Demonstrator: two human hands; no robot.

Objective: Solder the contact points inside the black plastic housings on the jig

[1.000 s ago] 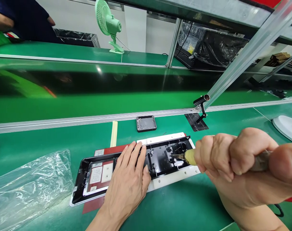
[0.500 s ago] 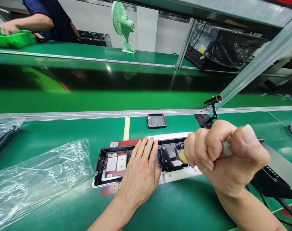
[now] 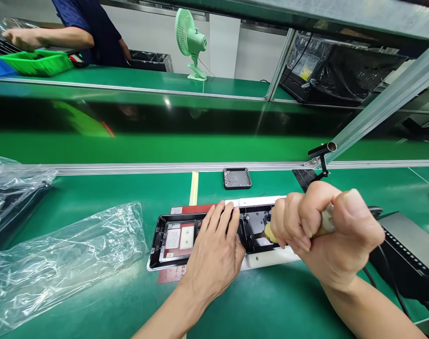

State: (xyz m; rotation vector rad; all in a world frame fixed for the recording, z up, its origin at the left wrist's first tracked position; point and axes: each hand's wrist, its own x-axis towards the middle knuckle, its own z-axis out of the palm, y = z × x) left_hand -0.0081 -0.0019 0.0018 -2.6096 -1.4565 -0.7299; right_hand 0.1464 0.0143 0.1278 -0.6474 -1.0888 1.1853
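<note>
A long black housing (image 3: pixel 154 245) with a pale outer rim lies open side up on the bench, over a white fixture (image 3: pixel 271 258) and a reddish-brown board (image 3: pixel 166 276). My left hand (image 3: pixel 217 242) lies flat across its middle, fingers stretched out. To the right, my right hand (image 3: pixel 320 230) is closed in a fist around a yellow-handled tool (image 3: pixel 270 233). The tool points down and left into the housing's right compartment. My fist hides most of the handle, so its kind is unclear, as is whether its tip touches anything.
A small black tray (image 3: pixel 237 179) with tiny parts sits behind the housing. Clear plastic wrap (image 3: pixel 69 263) covers the left side. A black bracket (image 3: pixel 322 155) and a grey-and-black device (image 3: pixel 408 254) stand right. A co-worker (image 3: pixel 90 33) is across the bench, by a green basket (image 3: pixel 41 63).
The whole view has shifted slightly, so the bench appears farther right. Both hands keep their places on the housing and tool. The co-worker's hand has lifted above the green basket.
</note>
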